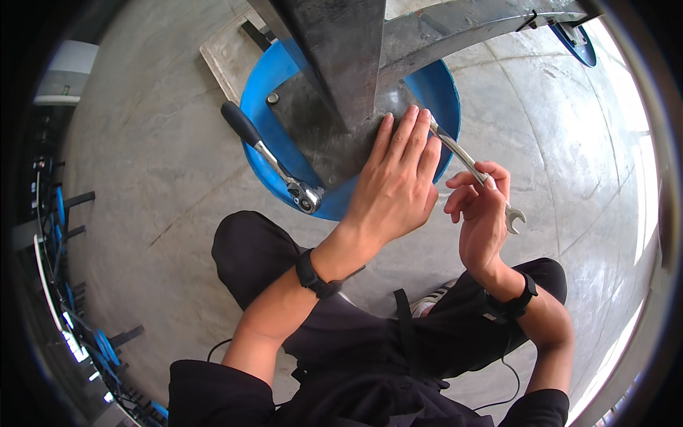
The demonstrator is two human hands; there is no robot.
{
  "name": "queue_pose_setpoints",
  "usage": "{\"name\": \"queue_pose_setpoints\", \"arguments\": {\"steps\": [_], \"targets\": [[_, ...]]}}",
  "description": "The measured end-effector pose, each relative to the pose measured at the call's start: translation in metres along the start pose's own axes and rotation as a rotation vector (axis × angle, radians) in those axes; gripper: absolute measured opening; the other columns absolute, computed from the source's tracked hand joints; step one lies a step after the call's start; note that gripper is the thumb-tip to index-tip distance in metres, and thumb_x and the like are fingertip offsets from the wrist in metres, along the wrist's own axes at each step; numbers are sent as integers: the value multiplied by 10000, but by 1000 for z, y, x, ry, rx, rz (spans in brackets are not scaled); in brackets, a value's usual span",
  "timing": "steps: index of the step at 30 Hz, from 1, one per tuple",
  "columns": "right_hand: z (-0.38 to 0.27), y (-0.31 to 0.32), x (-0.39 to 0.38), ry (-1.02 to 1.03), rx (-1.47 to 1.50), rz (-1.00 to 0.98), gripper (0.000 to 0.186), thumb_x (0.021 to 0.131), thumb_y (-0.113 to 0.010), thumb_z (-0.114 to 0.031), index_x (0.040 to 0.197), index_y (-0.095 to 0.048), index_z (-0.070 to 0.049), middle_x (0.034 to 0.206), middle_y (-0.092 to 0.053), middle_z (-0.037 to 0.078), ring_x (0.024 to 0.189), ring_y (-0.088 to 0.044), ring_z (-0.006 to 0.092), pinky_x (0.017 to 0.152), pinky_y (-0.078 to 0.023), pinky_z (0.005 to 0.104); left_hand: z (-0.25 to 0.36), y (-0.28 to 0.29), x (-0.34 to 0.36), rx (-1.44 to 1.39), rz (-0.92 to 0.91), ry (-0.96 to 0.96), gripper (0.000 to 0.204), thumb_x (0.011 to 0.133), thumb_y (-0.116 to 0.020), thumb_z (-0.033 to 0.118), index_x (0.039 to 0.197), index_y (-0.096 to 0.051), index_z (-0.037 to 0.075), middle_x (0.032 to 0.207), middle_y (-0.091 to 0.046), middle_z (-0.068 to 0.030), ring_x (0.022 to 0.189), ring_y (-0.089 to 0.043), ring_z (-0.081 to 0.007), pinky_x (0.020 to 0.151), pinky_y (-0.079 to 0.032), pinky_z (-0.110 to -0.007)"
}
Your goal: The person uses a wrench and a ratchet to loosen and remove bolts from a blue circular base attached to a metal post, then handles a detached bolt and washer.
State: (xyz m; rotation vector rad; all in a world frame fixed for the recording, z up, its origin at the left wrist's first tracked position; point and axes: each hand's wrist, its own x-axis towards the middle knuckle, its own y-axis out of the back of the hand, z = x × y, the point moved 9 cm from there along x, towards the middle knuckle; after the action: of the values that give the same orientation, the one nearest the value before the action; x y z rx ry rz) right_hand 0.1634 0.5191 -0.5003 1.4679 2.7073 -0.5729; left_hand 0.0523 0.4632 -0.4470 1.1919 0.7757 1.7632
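My left hand (395,169) lies with its fingers stretched out over the dark steel base plate (306,135), its fingertips close to the far end of a combination wrench (457,151). In my right hand (484,217) the wrench is gripped near its open-jaw end, between thumb and fingers. The wrench's other end reaches the plate's right edge, and my left fingers partly hide what it meets there. A bolt head (273,98) shows at the plate's far left corner. Across the left rim of the round blue base (256,91) rests a ratchet wrench (269,155) with a black handle.
A thick steel post (345,57) rises from the plate, and a steel beam (462,32) runs off to the right. Behind the blue base lies a flat pale board (220,57). Another blue disc (575,44) stands at far right. My knees flank the near floor.
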Motion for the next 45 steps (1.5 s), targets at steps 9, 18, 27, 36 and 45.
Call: {"name": "queue_pose_setpoints", "arguments": {"steps": [9,18,27,36,45], "targets": [[-7,28,45,-27,86,135,297,1022,-454,-327,1084,-510,-42,698,-560,31,549,-489,93,501,-374,227,2,-1,1,33,-34,-11,417,760,-566,92,1163,-541,-11,1371,-448,-248,1333,-384,-395,1107,-302,-540],[-36,3,122,191,-57,-18,273,1013,-501,-260,1111,-568,-14,702,-533,10,577,-488,87,529,-394,231,3,0,2,71,3,-32,359,759,-581,79,1110,-561,3,1319,-485,-223,1297,-416,-381,1096,-309,-540],[-79,4,83,537,-304,76,352,1049,-350,-324,854,-506,-75,540,-475,10,483,-396,65,464,-308,234,5,-1,-2,108,-29,-50,415,796,-592,109,1197,-546,9,1381,-457,-229,1322,-394,-392,1095,-296,-547],[-38,10,31,193,56,8,147,957,-385,-191,958,-447,-58,753,-644,152,575,-535,136,547,-415,244,-2,9,-5,62,79,-9,425,820,-568,99,1234,-513,20,1418,-448,-218,1352,-378,-397,1096,-297,-542],[8,-10,-15,-43,-27,-68,197,1020,-337,-259,1146,-369,-111,988,-640,180,632,-595,172,538,-412,237,-7,-4,-6,139,-29,33,398,830,-522,43,1228,-525,35,1374,-523,-160,1350,-406,-359,1112,-269,-550]]}}
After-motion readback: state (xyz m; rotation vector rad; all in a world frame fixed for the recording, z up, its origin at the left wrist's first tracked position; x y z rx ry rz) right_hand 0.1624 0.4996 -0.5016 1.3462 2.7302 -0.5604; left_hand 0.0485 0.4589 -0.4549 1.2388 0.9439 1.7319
